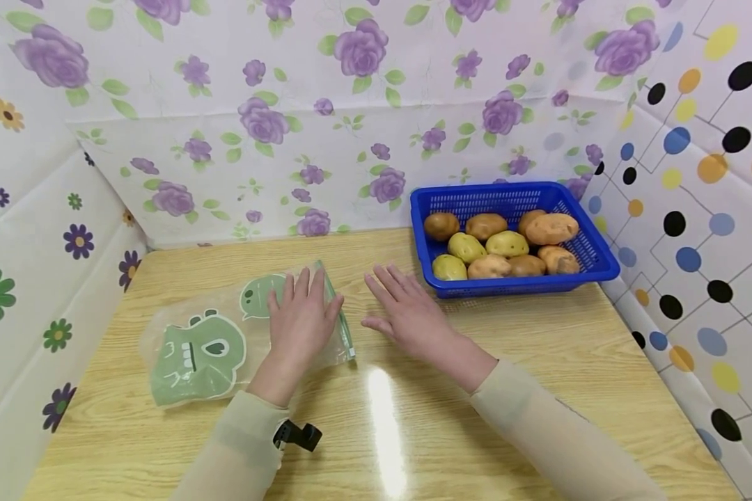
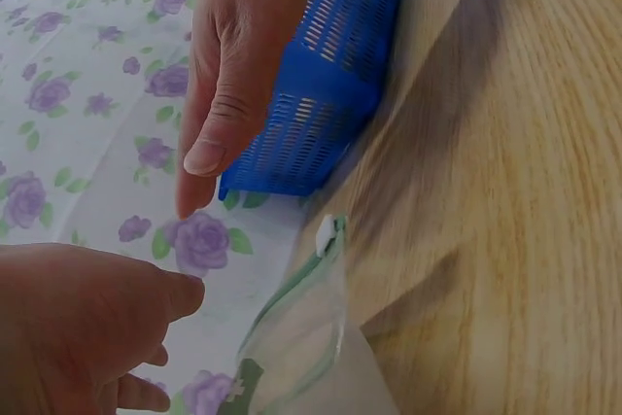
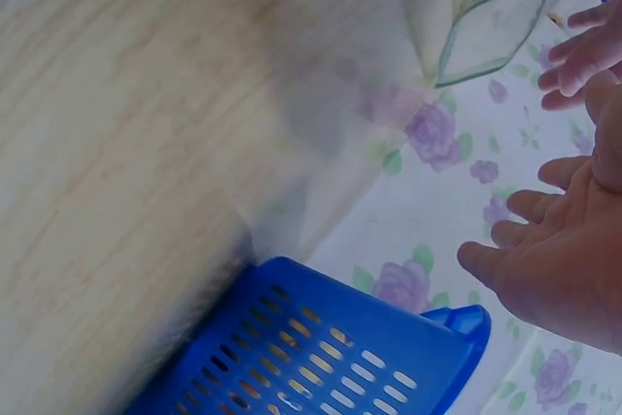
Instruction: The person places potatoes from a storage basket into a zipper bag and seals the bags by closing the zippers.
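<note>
Starting at the left of the blue basket (image 1: 514, 202): there's the clear zip bag (image 1: 225, 341) with its green dinosaur print, lying flat on the bench (image 1: 539, 362), well to the left of the basket. Your left hand (image 1: 301, 316) lies on the bag's end nearest the basket, palm down, fingers straight, pressing the plastic flat rather than pinching it, so that grip is released. The left wrist view shows the bag's green seal strip and its white slider tab (image 2: 326, 233) at the corner, with the basket's mesh wall beyond. Whether the seal is parted, I can't tell from here.

Moving toward the basket, your right hand (image 1: 407, 313) sits between bag and basket, just short of the basket's near-left corner. Fingers are spread and straight, nothing in them: grip released too. It hovers at or on the bench; contact isn't clear. The right wrist view shows an open palm with the basket rim below it.

Now the basket itself: it holds a heap of potatoes (image 1: 507, 243), brown and yellowish, all inside the rim.

Judging progress: you're at the very start. The bag looks flat and holds nothing, and no potato lies outside the basket. By my reckoning, opening the bag and moving the potatoes across are both left to do.
</note>
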`<control>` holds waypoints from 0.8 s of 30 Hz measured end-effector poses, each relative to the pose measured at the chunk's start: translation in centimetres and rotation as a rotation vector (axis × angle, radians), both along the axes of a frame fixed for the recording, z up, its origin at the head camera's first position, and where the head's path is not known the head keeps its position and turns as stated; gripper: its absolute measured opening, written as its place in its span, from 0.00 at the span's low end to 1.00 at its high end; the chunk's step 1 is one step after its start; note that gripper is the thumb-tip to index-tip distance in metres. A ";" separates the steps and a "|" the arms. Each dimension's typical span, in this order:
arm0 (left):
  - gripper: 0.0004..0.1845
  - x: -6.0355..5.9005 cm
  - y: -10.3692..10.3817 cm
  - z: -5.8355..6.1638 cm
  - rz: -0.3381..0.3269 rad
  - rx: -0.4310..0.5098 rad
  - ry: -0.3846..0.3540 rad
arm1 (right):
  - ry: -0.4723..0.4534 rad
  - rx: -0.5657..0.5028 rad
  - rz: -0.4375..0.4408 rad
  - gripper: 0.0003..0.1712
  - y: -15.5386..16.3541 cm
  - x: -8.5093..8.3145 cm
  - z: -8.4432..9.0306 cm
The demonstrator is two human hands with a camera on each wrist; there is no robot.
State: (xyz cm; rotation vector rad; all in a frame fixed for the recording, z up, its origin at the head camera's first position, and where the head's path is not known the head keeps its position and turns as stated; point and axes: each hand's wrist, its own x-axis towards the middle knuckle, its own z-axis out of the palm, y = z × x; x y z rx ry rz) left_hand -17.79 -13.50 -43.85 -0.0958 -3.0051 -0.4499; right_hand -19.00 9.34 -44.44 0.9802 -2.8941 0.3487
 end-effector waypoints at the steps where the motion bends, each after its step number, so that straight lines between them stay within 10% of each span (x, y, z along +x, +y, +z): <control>1: 0.40 0.0 0.0 -0.1 0.001 -0.002 -0.005 | -0.012 0.000 0.001 0.47 -0.1 0.0 0.0; 24: 0.38 -1.0 0.6 -1.6 0.048 0.007 -0.102 | -0.111 0.040 -0.007 0.37 0.1 -1.9 -2.3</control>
